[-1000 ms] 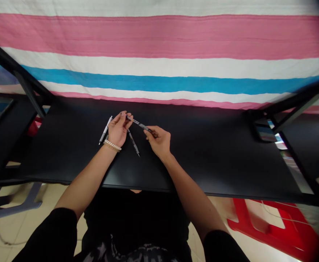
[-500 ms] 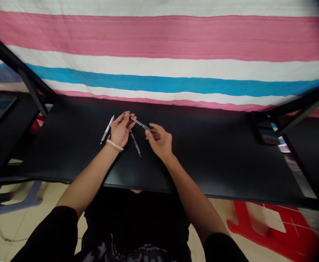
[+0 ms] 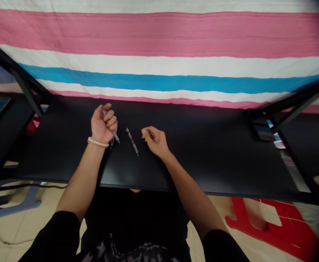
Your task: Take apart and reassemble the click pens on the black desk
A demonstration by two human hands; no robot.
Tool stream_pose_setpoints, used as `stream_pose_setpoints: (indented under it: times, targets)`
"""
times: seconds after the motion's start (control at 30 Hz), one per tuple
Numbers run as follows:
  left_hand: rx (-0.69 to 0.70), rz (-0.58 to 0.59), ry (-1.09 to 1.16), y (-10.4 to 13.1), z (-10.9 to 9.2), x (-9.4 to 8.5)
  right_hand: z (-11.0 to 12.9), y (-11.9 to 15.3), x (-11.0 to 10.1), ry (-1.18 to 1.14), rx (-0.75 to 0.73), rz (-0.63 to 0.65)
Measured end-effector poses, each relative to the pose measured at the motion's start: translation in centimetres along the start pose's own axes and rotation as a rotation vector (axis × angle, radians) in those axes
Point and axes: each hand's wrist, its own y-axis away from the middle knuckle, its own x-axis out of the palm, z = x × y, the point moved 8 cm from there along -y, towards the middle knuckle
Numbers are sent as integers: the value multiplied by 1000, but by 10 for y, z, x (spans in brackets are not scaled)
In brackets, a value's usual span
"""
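My left hand (image 3: 103,123), a beaded bracelet (image 3: 97,142) at its wrist, is raised palm up over the left part of the black table. Its fingers are curled round a grey pen (image 3: 116,137), whose lower end sticks out towards me. Just below that hand, the end of another pen (image 3: 112,143) shows; the rest of it is hidden. Between my hands a dark grey pen (image 3: 132,142) lies slanted on the tabletop. To the right of it is my right hand (image 3: 155,140), fingers curled in and thumb against them; whatever they may hold is hidden.
The black table (image 3: 203,153) runs across the view, with a striped cloth (image 3: 159,65) hanging behind it. Dark metal struts (image 3: 25,89) rise at both ends. Below the right front edge stands a red plastic stool (image 3: 274,225); a grey-blue stool (image 3: 25,203) is at lower left.
My hands have moved apart. The pen that was stretched between them is no longer there; my left hand has shifted left and closed round a pen. The white pen is no longer visible on the table.
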Motion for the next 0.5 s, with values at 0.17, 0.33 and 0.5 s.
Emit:
stream_pose_setpoints:
  times: [0.17,0.33,0.5]
  targets:
    - [143,-50,-75,11,-52,-15,-3,1,4,88,-2,37]
    - [336,-321,-323,16,-77,-36,4,2,7,157,-43,117]
    - [467,-543,-867,7,-76,-58,25,15,32,346,-263,480]
